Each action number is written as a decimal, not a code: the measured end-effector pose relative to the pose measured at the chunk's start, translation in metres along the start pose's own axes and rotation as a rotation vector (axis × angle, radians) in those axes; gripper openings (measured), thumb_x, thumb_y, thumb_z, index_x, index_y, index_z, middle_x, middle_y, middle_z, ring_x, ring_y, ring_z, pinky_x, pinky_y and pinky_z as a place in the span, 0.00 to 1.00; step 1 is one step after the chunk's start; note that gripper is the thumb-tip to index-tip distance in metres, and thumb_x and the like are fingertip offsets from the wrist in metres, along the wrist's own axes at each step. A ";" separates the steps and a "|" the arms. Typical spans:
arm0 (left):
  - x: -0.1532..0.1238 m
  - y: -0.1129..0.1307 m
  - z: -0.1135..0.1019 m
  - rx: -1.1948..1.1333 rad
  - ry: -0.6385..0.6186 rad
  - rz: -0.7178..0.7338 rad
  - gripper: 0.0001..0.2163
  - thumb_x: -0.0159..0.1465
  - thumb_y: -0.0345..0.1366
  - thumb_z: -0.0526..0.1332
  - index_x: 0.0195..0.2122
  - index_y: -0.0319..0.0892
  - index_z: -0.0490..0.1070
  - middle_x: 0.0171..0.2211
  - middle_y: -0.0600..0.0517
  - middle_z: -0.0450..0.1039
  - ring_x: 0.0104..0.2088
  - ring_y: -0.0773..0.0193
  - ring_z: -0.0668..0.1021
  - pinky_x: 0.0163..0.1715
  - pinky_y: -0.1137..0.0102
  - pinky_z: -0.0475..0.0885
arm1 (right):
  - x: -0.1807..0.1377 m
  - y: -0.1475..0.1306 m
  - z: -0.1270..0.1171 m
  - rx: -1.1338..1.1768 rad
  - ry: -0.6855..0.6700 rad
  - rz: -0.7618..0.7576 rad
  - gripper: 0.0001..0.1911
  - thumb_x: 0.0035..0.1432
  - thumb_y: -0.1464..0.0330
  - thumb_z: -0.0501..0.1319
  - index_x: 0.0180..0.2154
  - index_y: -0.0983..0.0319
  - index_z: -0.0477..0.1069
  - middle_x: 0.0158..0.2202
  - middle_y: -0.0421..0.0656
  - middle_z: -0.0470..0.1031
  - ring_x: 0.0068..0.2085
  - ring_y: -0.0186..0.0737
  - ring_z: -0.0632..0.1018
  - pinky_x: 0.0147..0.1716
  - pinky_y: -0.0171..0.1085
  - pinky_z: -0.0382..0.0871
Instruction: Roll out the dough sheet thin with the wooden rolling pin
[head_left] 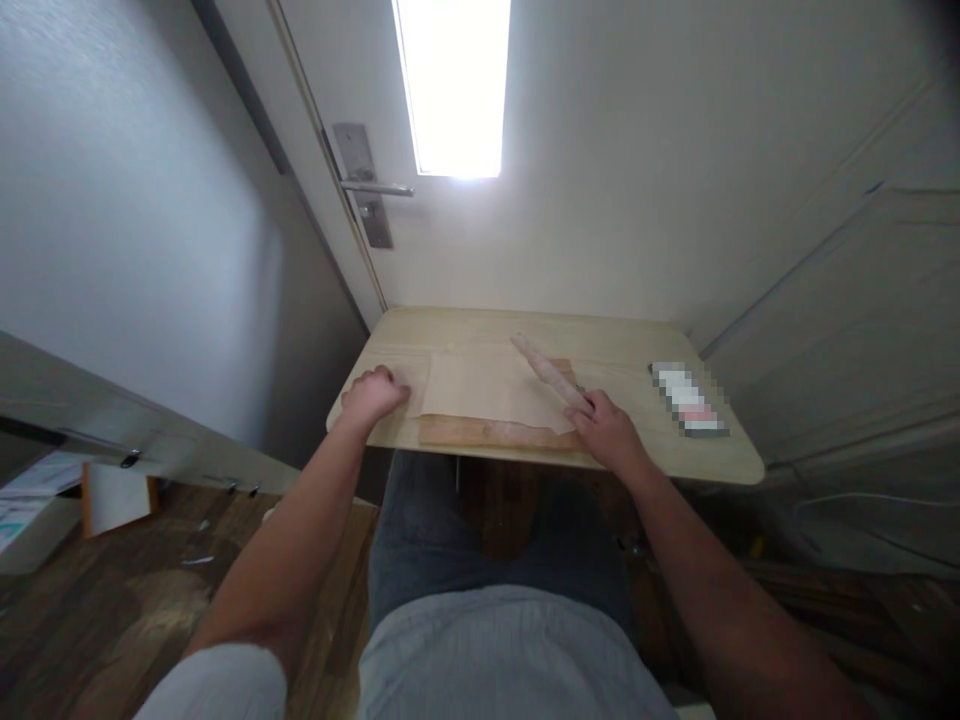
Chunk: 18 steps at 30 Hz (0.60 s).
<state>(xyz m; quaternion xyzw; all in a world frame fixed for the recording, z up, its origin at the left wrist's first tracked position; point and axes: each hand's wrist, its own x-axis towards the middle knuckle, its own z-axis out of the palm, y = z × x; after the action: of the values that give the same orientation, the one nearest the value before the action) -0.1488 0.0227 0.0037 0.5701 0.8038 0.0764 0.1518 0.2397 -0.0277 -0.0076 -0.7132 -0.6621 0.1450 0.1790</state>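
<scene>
A white door (637,200) fills the top of the frame above a light wooden table (465,325) at centre, where a thin beige sheet (487,385) overlies a wooden board (495,433), the right hand (611,430) at centre-right pinching the sheet's raised right edge, the left hand (375,397) at centre-left curled, its grip indiscernible.

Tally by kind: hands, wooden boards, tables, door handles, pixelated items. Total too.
Hands: 2, left hand and right hand
Wooden board: 1
Table: 1
Door handle: 1
Pixelated item: 1
Total: 6
</scene>
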 end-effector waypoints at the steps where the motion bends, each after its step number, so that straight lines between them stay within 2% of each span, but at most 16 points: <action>1: 0.007 0.001 -0.004 -0.029 -0.061 -0.021 0.24 0.56 0.45 0.64 0.51 0.37 0.75 0.50 0.32 0.77 0.53 0.37 0.78 0.50 0.52 0.73 | 0.001 -0.002 0.001 0.004 -0.002 0.004 0.16 0.65 0.59 0.56 0.48 0.61 0.71 0.43 0.51 0.80 0.41 0.50 0.79 0.38 0.41 0.66; 3: 0.020 0.003 -0.011 -0.098 -0.164 -0.044 0.16 0.53 0.42 0.67 0.39 0.38 0.78 0.39 0.37 0.80 0.46 0.41 0.81 0.44 0.57 0.75 | 0.002 -0.005 0.002 0.006 -0.003 0.017 0.16 0.65 0.58 0.56 0.48 0.61 0.72 0.42 0.52 0.80 0.41 0.50 0.80 0.38 0.41 0.67; 6: 0.028 0.004 -0.017 -0.184 -0.203 -0.033 0.07 0.53 0.38 0.67 0.30 0.41 0.76 0.30 0.45 0.79 0.40 0.48 0.82 0.38 0.63 0.77 | 0.003 -0.003 0.002 0.006 0.005 0.037 0.17 0.64 0.58 0.56 0.48 0.61 0.72 0.42 0.52 0.80 0.40 0.51 0.80 0.37 0.41 0.67; 8: 0.027 0.005 -0.021 -0.252 -0.202 -0.029 0.05 0.54 0.37 0.66 0.29 0.41 0.76 0.30 0.46 0.78 0.38 0.50 0.82 0.35 0.64 0.78 | 0.003 0.000 0.002 0.015 0.013 0.049 0.17 0.64 0.58 0.56 0.48 0.60 0.72 0.42 0.52 0.80 0.40 0.50 0.80 0.36 0.41 0.67; 12: 0.019 0.011 -0.029 -0.384 -0.179 -0.027 0.07 0.58 0.36 0.62 0.36 0.40 0.74 0.37 0.42 0.78 0.39 0.51 0.82 0.30 0.63 0.80 | 0.000 -0.002 0.003 0.037 0.024 0.059 0.18 0.65 0.58 0.56 0.50 0.61 0.70 0.43 0.52 0.80 0.42 0.51 0.80 0.37 0.41 0.67; 15: 0.017 0.021 -0.037 -0.573 -0.169 0.001 0.07 0.59 0.36 0.62 0.37 0.41 0.73 0.37 0.45 0.78 0.41 0.53 0.80 0.32 0.64 0.81 | -0.001 -0.015 0.006 0.058 0.049 0.071 0.18 0.65 0.59 0.56 0.51 0.61 0.69 0.44 0.52 0.80 0.43 0.51 0.80 0.39 0.41 0.67; 18: 0.019 0.041 -0.046 -0.801 -0.171 0.024 0.04 0.58 0.34 0.62 0.35 0.42 0.70 0.33 0.50 0.75 0.38 0.58 0.80 0.34 0.64 0.82 | 0.000 -0.037 0.014 0.104 0.073 0.055 0.15 0.62 0.60 0.59 0.47 0.61 0.70 0.42 0.51 0.79 0.42 0.50 0.79 0.37 0.41 0.67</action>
<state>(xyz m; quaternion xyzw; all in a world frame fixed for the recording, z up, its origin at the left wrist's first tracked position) -0.1336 0.0569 0.0560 0.4794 0.6885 0.3375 0.4269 0.2003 -0.0245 -0.0034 -0.7256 -0.6270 0.1581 0.2356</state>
